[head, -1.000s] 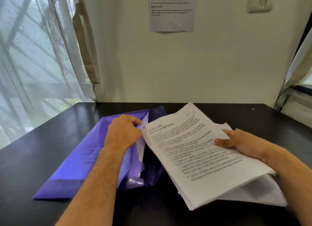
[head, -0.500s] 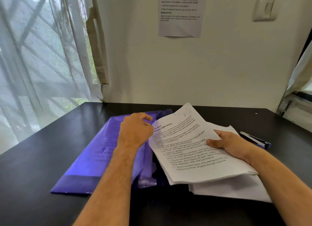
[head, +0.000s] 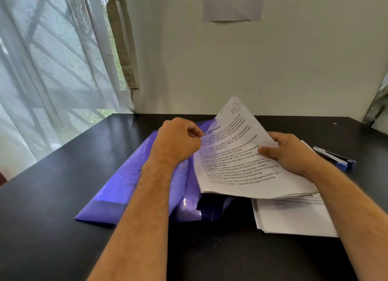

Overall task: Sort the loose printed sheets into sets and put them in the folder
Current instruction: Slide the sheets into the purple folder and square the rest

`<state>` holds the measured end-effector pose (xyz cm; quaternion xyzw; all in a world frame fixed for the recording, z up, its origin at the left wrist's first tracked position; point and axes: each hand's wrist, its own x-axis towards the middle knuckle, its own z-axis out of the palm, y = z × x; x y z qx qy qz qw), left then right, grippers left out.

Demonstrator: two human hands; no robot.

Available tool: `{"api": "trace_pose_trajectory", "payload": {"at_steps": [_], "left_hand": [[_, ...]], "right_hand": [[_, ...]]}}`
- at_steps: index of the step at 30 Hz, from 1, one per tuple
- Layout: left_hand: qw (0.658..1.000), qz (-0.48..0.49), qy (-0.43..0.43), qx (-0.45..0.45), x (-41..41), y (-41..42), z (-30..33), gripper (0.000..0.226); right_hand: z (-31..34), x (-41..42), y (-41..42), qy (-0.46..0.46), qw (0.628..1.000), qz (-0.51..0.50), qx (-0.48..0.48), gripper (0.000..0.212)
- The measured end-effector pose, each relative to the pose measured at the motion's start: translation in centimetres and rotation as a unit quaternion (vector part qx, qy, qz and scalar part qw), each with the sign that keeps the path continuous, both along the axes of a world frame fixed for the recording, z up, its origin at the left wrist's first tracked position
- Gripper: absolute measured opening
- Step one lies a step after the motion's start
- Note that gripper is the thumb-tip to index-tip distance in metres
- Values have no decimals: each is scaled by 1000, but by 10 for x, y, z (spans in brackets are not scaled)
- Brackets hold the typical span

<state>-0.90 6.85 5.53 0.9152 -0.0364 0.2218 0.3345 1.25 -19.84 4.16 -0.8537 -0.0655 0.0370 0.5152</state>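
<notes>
My black glossy tabletop [head: 63,196] meets a cream wall by a curtained window; my hands, left [head: 178,142] and right [head: 291,152], pinch a printed white sheet set [head: 237,167] above the purple plastic folder [head: 126,186].

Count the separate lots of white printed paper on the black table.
2: a sheaf of white printed sheets held by both hands, and a flat white stack under the right forearm. The purple folder may hide more.

Purple translucent folder [head: 134,182], glossy, lighter band along near edge, on black table [head: 52,228]. White printed sheets [head: 237,165] carry black text, bold heading, pen scrawl in top corner. We see second white stack [head: 294,217] near right edge, faint grey lines. Stapler [head: 336,157] silver-grey with blue end. Cream wall [head: 273,70], white notice [head: 232,3], sheer white curtain [head: 52,70], beige strap [head: 123,49].
</notes>
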Motion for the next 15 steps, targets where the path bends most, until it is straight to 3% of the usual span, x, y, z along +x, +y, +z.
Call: {"api": "trace_pose_trajectory", "payload": {"at_steps": [7,15], "left_hand": [[998,16,14,58,-4,-2,8,34],[995,14,37,89,-2,-6,7,27]], "right_hand": [[8,-4,-5,-41,999,-13,-30,26],[10,-6,2,-31,999,-19,-24,23]]}}
